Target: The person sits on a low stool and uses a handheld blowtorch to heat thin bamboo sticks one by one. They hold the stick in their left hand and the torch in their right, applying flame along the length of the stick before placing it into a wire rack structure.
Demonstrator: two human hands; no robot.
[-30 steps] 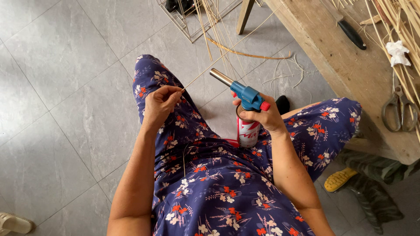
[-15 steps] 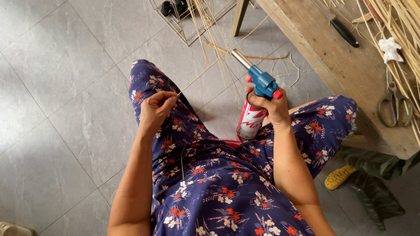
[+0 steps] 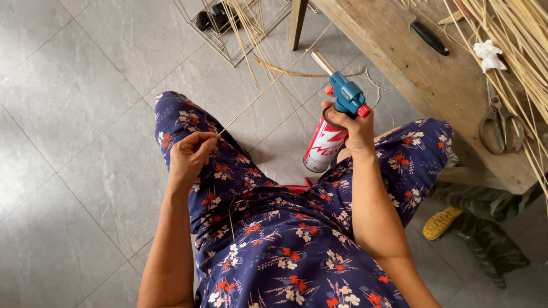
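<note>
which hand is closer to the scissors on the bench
Right. The right hand, gripping the gas torch, sits just left of the bench edge, with the scissors further right. The left hand, pinching a thin reed, is over the far knee.

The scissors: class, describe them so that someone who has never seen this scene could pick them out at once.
Start at the long wooden workbench along the right side. Near its closer end, beside the bundle of pale thin reed strips, lie the grey metal scissors, handles toward the bench edge. Unlike the black-handled knife farther along, they have two loop handles.
</note>
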